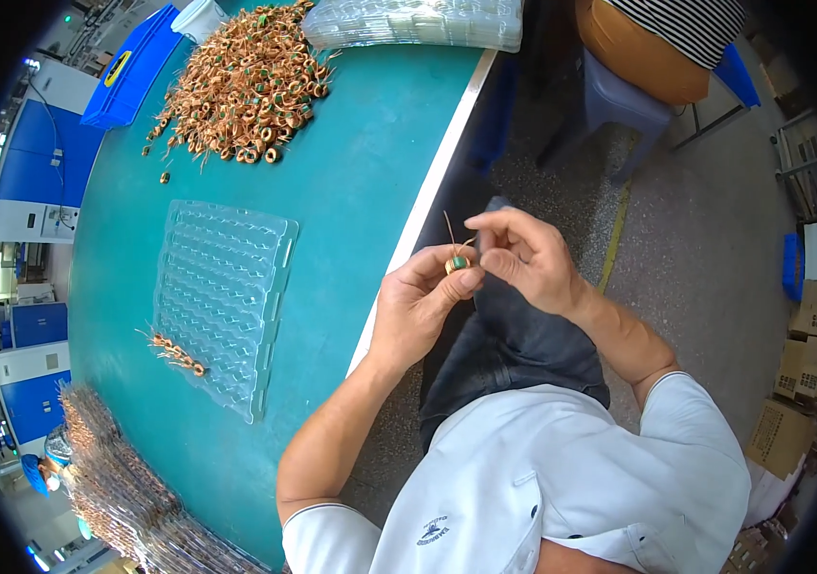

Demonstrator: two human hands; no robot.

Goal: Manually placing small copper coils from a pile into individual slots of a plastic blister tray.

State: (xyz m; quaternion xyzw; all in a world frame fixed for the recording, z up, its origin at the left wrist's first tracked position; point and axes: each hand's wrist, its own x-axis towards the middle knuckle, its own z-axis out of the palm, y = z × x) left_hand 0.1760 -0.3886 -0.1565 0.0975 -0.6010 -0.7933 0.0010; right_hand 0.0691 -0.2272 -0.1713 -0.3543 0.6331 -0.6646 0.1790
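My left hand (410,308) pinches a small copper toroidal coil (457,264) with a green patch between thumb and fingers, beyond the table's edge and above my lap. One thin copper lead sticks up from the coil. Close on its right is my right hand (538,266), index finger stretched toward the lead and thumb apart from it; no hold on the wire shows. To the left on the green table (351,153) lies a clear plastic tray (222,287) with rows of pockets. A short row of coils (179,355) sits at its near left end.
A large heap of copper coils (246,86) covers the far table, beside a blue bin (131,72) and a white bucket (200,19). Stacked clear trays (418,21) lie at the far edge. Filled trays (131,478) are piled near left. A stool (624,100) stands right.
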